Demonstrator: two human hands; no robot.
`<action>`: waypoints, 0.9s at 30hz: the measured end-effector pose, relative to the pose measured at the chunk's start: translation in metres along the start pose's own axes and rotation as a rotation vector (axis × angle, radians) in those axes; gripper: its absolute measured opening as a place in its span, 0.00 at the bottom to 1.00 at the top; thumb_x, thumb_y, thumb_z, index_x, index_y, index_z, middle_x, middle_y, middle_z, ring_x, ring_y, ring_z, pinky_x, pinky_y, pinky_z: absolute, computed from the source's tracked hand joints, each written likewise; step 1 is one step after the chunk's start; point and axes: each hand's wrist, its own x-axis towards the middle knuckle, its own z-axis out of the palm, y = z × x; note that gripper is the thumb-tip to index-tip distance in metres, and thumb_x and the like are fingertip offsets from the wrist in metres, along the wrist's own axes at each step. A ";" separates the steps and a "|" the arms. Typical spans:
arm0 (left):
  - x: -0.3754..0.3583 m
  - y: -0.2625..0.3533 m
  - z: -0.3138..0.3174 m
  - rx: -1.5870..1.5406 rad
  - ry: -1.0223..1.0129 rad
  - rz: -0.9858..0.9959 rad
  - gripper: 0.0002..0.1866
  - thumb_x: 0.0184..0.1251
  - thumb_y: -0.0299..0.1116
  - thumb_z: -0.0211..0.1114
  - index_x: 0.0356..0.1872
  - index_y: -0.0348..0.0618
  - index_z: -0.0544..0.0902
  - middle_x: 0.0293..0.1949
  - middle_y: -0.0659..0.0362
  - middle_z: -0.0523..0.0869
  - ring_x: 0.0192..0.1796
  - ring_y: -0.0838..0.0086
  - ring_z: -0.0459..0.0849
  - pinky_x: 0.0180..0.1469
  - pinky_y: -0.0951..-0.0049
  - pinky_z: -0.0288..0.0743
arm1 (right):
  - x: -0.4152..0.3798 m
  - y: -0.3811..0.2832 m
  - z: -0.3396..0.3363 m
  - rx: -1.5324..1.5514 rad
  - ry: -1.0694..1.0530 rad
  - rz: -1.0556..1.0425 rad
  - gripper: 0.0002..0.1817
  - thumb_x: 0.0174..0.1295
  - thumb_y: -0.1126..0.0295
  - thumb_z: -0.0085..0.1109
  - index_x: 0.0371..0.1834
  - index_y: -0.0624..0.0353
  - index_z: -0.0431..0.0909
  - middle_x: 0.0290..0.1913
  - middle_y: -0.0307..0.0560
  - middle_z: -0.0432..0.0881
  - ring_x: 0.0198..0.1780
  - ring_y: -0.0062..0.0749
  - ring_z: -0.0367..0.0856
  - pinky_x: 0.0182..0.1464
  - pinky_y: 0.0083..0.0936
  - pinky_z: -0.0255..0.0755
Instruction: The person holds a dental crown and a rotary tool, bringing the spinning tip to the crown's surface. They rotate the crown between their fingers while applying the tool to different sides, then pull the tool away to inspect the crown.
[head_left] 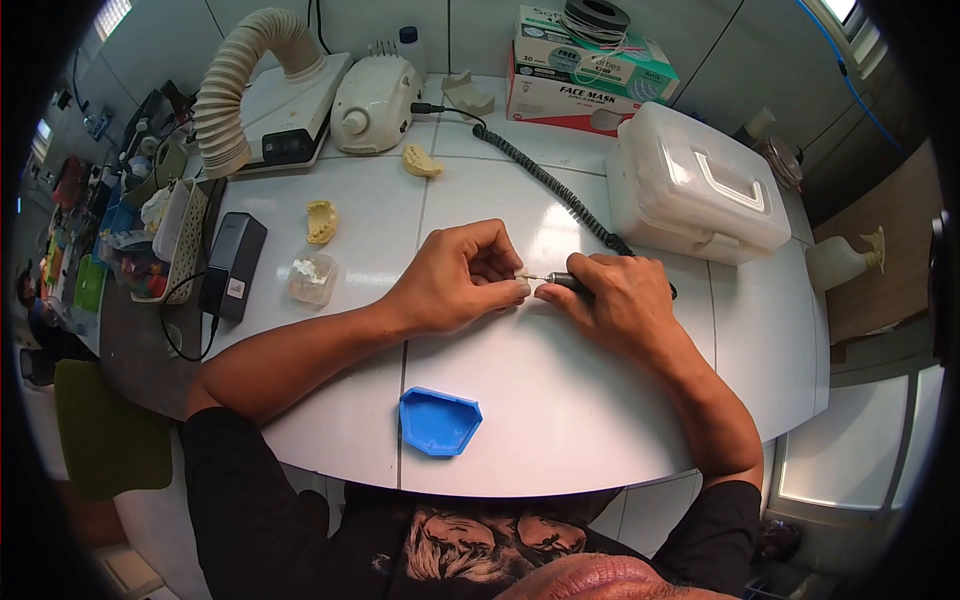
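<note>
My left hand (450, 282) is closed, pinching a small pale piece (521, 273) between thumb and fingertips; its exact kind is too small to tell. My right hand (628, 300) wraps round a black and silver rotary handpiece (566, 281), pointing left. Its thin bur meets or nearly meets the pale piece; contact cannot be made out. A black coiled cord (545, 180) runs from the handpiece up to a white control unit (374, 106). Below my hands lies a blue angular tray (440, 424). Left of my left hand are a yellow dental cast (322, 222) and a small clear box (313, 279) with white contents.
Another yellow cast (421, 162) lies near the control unit. A white suction hose (222, 95) arches at the back left. A black power adapter (234, 265) stands left. Face mask boxes (570, 98) and a white case (700, 185) stand at back right, a spray bottle (845, 262) beyond.
</note>
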 end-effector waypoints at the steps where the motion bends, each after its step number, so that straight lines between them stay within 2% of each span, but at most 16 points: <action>1: 0.000 0.001 0.000 -0.001 -0.003 -0.003 0.13 0.73 0.24 0.78 0.47 0.35 0.80 0.44 0.54 0.91 0.48 0.73 0.95 0.45 0.75 0.90 | 0.000 0.001 0.001 0.005 0.009 0.002 0.32 0.74 0.36 0.66 0.26 0.55 0.84 0.22 0.48 0.86 0.24 0.53 0.87 0.28 0.48 0.77; 6: -0.002 0.005 0.000 -0.018 -0.026 -0.002 0.13 0.75 0.25 0.78 0.48 0.37 0.80 0.45 0.56 0.91 0.50 0.74 0.95 0.46 0.75 0.89 | 0.000 0.006 0.004 0.040 0.062 -0.009 0.32 0.74 0.36 0.65 0.26 0.55 0.84 0.23 0.48 0.86 0.25 0.53 0.87 0.28 0.48 0.77; 27: -0.001 0.002 -0.003 -0.051 -0.050 -0.018 0.13 0.77 0.25 0.76 0.49 0.36 0.78 0.45 0.55 0.91 0.49 0.73 0.95 0.45 0.74 0.88 | 0.001 0.002 -0.001 0.008 -0.015 -0.012 0.32 0.74 0.36 0.66 0.27 0.55 0.84 0.22 0.48 0.85 0.24 0.53 0.86 0.28 0.48 0.77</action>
